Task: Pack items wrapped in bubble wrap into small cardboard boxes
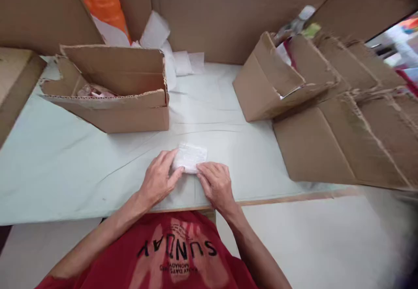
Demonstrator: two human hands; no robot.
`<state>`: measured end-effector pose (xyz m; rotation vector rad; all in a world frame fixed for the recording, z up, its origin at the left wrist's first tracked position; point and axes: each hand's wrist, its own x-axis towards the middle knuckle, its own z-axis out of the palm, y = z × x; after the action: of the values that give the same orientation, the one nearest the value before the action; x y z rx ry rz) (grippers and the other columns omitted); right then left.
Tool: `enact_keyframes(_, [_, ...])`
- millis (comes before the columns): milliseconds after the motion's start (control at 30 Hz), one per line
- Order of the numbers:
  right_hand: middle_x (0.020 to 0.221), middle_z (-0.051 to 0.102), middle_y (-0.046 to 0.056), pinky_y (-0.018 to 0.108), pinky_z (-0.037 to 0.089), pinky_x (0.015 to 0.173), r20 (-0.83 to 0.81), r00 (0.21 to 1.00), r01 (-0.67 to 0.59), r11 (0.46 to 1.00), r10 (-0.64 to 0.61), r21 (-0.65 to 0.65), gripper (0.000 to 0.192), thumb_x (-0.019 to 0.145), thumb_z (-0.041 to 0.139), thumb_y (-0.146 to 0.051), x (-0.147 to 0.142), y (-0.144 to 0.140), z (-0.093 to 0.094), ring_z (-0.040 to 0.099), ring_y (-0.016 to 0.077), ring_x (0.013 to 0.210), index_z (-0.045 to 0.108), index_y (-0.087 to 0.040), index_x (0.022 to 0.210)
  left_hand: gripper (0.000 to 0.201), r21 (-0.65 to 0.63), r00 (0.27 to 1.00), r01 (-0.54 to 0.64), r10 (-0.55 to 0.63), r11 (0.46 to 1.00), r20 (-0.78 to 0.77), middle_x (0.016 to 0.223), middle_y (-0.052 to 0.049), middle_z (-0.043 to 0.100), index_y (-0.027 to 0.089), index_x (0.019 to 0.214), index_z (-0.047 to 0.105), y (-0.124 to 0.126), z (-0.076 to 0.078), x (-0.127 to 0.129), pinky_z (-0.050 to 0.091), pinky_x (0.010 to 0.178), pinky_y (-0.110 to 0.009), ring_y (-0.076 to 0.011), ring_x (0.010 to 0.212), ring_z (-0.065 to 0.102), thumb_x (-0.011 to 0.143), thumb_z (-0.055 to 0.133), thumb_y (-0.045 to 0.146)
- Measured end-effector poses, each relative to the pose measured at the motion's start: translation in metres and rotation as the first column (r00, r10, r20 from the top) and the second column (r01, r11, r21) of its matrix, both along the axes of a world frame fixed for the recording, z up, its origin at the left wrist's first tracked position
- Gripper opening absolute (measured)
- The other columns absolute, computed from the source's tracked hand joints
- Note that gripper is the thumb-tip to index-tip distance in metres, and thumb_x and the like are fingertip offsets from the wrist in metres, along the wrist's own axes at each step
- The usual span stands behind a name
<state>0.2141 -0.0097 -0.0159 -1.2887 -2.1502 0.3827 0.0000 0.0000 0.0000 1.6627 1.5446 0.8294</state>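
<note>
A small flat white packet (191, 157), wrapped in something translucent or foam-like, lies on the pale table cover near its front edge. My left hand (158, 176) holds the packet's left side, thumb at the lower corner and fingers along the upper left. At the lower right corner, the thumb and fingertips of my right hand (215, 182) are closed on its edge. What is inside the wrapping cannot be made out.
An open cardboard box (137, 119) with pinkish contents stands at the left. Several more cardboard boxes (313, 145) fill the right side. Behind the left box are an orange bottle (104, 5) and white foam-like sheets (155, 29). A cardboard wall (228, 14) closes off the back.
</note>
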Motion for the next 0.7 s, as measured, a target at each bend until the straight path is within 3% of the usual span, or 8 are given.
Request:
enact_keyframes(100, [0.1,0.078,0.007,0.039,0.051,0.085,-0.132,0.984,0.104,0.989,-0.119,-0.109,0.02,0.099,0.057,-0.027,0.004,0.0,0.001,0.069,0.0224,0.092,0.072,-0.021,0.111,0.067,-0.236,0.929,-0.106,0.182,0.966,0.324,0.114,-0.01,0.062,0.019,0.143,0.043,-0.014,-0.005,-0.006,0.053,0.071,-0.032,-0.0183,0.087,0.063,0.083,0.067,0.039])
enact_keyframes(200, [0.099,0.077,0.006,0.037,0.054,0.084,-0.22,0.965,0.076,0.959,-0.14,-0.275,0.021,0.098,0.058,-0.032,0.004,-0.002,0.006,0.07,0.0219,0.092,0.072,-0.024,0.11,0.082,-0.428,0.738,-0.012,0.297,0.904,0.606,0.117,-0.012,0.062,0.018,0.145,0.038,-0.02,-0.005,-0.002,0.054,0.086,-0.038,-0.0225,0.1,0.065,0.075,0.076,0.038])
enact_keyframes(267, [0.102,0.077,0.006,0.038,0.055,0.088,-0.257,0.963,-0.01,0.937,-0.086,-0.349,0.02,0.097,0.058,-0.032,0.003,-0.005,0.01,0.07,0.0222,0.097,0.073,-0.025,0.108,0.084,-0.473,0.659,0.035,0.335,0.881,0.673,0.114,-0.01,0.064,0.016,0.144,0.041,-0.019,-0.002,0.005,0.053,0.09,-0.037,-0.0232,0.103,0.064,0.071,0.079,0.036])
enact_keyframes(367, [0.129,0.068,0.01,0.044,0.05,0.102,-0.271,0.959,-0.011,0.94,-0.087,-0.342,0.028,0.094,0.064,-0.036,0.004,-0.007,0.016,0.062,0.0268,0.122,0.07,-0.025,0.118,0.08,-0.453,0.712,-0.002,0.319,0.891,0.625,0.098,-0.004,0.065,0.016,0.146,0.044,-0.015,0.005,0.009,0.052,0.084,-0.031,-0.0186,0.091,0.062,0.074,0.075,0.033])
enact_keyframes(467, [0.149,0.054,0.015,0.045,0.052,0.101,-0.291,0.951,-0.008,0.937,-0.1,-0.351,0.058,0.088,0.071,-0.043,0.006,-0.003,0.021,0.057,0.03,0.131,0.055,-0.024,0.141,0.075,-0.366,0.795,-0.007,0.227,0.931,0.563,0.093,-0.002,0.064,0.016,0.147,0.044,-0.015,0.01,0.008,0.053,0.08,-0.03,-0.017,0.083,0.062,0.078,0.07,0.03])
enact_keyframes(533, [0.136,0.064,0.014,0.041,0.056,0.093,-0.283,0.959,-0.099,0.921,-0.012,-0.377,0.057,0.087,0.072,-0.042,0.004,0.005,0.024,0.067,0.0274,0.116,0.056,-0.023,0.139,0.069,-0.295,0.833,0.0,0.163,0.956,0.528,0.099,-0.004,0.067,0.016,0.144,0.049,-0.017,0.009,0.006,0.054,0.082,-0.03,-0.0178,0.086,0.064,0.078,0.067,0.028])
enact_keyframes(600, [0.11,0.075,0.008,0.037,0.057,0.085,-0.245,0.963,-0.192,0.917,0.108,-0.349,0.032,0.09,0.07,-0.035,0.0,0.016,0.029,0.071,0.0233,0.096,0.067,-0.024,0.119,0.063,-0.215,0.871,0.007,0.1,0.977,0.48,0.109,-0.007,0.069,0.016,0.139,0.054,-0.019,0.007,0.002,0.054,0.088,-0.031,-0.019,0.093,0.066,0.078,0.067,0.026])
enact_keyframes(700, [0.089,0.075,0.004,0.032,0.056,0.076,-0.209,0.95,-0.271,0.947,0.234,-0.17,0.006,0.093,0.065,-0.024,-0.005,0.042,0.051,0.071,0.0199,0.084,0.071,-0.024,0.094,0.062,-0.082,0.902,-0.018,0.051,0.996,0.429,0.115,-0.009,0.071,0.017,0.14,0.054,-0.017,0.004,-0.014,0.053,0.095,-0.033,-0.0204,0.102,0.067,0.081,0.069,0.029])
